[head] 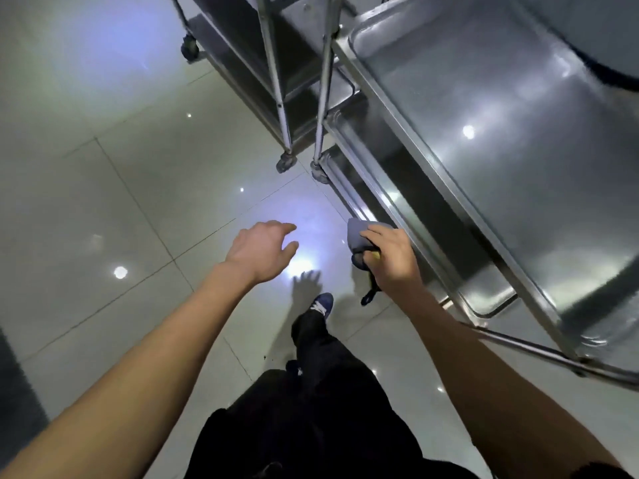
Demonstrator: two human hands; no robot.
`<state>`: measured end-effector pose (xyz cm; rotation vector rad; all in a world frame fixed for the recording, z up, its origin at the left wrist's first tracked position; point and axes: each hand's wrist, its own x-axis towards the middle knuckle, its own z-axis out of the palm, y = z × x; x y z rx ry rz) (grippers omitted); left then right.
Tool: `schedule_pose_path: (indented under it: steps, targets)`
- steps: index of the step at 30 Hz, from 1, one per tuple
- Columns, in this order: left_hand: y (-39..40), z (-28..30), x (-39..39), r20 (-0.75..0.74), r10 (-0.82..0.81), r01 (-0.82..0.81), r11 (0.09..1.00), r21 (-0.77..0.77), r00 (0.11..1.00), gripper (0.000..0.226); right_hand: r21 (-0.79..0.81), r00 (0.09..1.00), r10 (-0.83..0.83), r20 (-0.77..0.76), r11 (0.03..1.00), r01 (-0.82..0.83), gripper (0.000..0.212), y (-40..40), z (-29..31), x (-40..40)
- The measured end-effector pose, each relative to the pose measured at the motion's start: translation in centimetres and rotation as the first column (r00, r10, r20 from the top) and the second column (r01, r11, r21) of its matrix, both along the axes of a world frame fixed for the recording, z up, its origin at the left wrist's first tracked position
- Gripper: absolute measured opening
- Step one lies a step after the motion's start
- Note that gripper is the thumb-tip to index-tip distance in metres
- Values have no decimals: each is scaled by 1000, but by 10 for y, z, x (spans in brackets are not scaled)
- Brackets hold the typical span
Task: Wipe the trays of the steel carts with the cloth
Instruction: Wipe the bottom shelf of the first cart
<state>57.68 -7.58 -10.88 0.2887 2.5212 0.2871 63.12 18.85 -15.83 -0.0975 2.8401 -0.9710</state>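
The grey cloth (358, 235), soft, light and best kept bunched in the fist, is gripped by the right hand (390, 257) just beside the near steel cart (484, 188)'s lower tray edge, while the left hand (262, 250) hangs spread and empty farther from the cart.

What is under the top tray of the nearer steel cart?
Two lower trays show under the top tray. Only their left edges are visible; the rest is covered.

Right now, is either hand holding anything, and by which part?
The right hand grips the grey cloth, bunched up under its fingers, with a dark end dangling below. The left hand holds nothing, its fingers spread above the floor.
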Motion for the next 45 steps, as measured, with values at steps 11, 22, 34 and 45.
schedule_pose_path:
  steps: [11, 22, 34, 45]
  targets:
    - [-21, -17, -100, 102, -260, 264, 964, -25, 960, 47, 62, 929, -356, 104, 934, 351, 39, -49, -15, -31]
    - [-120, -62, -191, 129, -507, 495, 861, 113, 852, 45, 114, 674, -706, 216, 704, 701, 45, -185, -38, -39]
    - [-106, -127, -219, 103, -671, 665, 741, 92, 734, 45, 65, 500, -864, 63, 504, 861, 42, -228, -99, -57]
    - [-62, -275, -222, 84, -683, 682, 730, 52, 725, 45, 55, 496, -862, 106, 503, 862, 43, -189, -251, -56]
